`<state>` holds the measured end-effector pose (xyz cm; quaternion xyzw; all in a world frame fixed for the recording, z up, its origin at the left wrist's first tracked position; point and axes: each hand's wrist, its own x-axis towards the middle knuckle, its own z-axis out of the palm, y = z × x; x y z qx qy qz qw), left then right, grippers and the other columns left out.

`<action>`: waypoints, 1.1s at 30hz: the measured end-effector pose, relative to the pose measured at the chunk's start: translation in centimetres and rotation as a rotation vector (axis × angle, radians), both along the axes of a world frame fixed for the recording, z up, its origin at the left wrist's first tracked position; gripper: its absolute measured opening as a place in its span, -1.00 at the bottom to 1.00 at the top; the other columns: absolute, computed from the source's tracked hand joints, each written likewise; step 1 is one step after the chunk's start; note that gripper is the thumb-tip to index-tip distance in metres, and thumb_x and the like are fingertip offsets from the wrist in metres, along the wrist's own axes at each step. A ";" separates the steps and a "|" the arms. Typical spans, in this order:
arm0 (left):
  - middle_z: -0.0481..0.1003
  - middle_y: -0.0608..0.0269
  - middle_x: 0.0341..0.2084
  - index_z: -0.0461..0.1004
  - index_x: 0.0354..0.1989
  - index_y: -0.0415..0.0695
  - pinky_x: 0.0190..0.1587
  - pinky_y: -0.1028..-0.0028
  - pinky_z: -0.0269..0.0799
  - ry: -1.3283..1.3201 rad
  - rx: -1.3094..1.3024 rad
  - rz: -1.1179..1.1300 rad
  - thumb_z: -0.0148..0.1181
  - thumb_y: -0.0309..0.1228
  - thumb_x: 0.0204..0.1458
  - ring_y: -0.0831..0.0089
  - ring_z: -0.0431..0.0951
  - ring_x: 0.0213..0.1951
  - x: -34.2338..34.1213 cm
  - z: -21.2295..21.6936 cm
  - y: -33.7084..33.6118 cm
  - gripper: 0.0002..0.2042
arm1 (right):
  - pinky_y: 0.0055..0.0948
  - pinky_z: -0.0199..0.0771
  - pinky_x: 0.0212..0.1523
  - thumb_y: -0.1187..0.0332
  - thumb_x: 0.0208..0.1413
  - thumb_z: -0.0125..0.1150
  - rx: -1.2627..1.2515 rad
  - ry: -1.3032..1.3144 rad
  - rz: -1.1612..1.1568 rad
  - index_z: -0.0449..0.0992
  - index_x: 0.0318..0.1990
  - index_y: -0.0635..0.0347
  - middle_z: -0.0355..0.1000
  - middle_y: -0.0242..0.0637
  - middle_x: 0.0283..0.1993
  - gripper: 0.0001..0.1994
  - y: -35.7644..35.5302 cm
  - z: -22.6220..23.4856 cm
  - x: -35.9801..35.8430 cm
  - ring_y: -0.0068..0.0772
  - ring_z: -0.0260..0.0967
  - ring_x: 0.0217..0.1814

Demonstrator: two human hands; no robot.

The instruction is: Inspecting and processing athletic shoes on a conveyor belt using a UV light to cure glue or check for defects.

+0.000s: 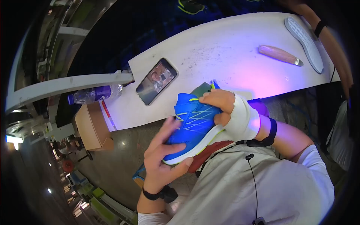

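Observation:
A blue sneaker (195, 122) with yellow-green and pale lacing lines and a white sole is held between my hands, above the near edge of the table and close to my body. My left hand (163, 155) is around the toe end, its thumb by the sole and a finger across the upper; its upper fingers are slightly blurred. At the opening, my right hand (223, 103), with a white wrap over its palm and wrist, grips the collar with thumb and fingers. The shoe's heel is partly hidden by this hand.
On the white table (210, 48) lie a phone (157, 80), a red pen-like tool (107, 114), a wooden-handled blade (279, 55) and a grey shoe sole (304, 45). A bottle (95, 94) and a cardboard box (92, 127) are at left. Another person's arm (333, 48) reaches in at far right.

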<state>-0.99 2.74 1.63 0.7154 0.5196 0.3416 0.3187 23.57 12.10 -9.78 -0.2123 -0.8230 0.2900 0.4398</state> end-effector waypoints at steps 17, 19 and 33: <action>0.63 -0.19 0.10 0.48 0.32 -0.24 0.04 0.16 0.64 0.123 -0.209 -0.065 0.64 -0.17 -0.12 -0.01 0.73 0.00 -0.1 3.1 1.6 -0.20 | 0.06 0.61 0.21 0.51 -0.17 0.59 -0.237 0.164 -0.156 0.48 -0.26 0.19 0.45 0.10 0.27 -0.64 -2.4 0.1 1.6 0.22 0.51 0.29; 0.58 -0.14 0.22 0.51 0.31 -0.20 0.16 0.20 0.59 0.084 0.036 -0.051 0.48 -0.31 0.08 0.04 0.70 0.09 2.3 1.9 2.1 -0.40 | 0.12 0.58 0.26 0.35 -0.11 0.71 -0.238 0.287 -0.190 0.43 0.00 0.15 0.45 0.12 0.27 -0.43 -2.2 2.9 3.0 0.15 0.49 0.34; 0.50 0.05 -0.21 0.44 -0.06 -0.18 -0.20 0.09 0.45 -0.238 0.232 0.020 0.50 -0.64 -0.27 0.01 0.53 -0.23 12.4 -9.0 0.9 -0.48 | -0.01 0.63 0.19 0.17 -0.18 0.77 -0.231 -0.031 0.010 0.59 0.05 0.26 0.62 -0.03 0.08 -0.35 -1.8 10.5 9.4 0.08 0.63 0.16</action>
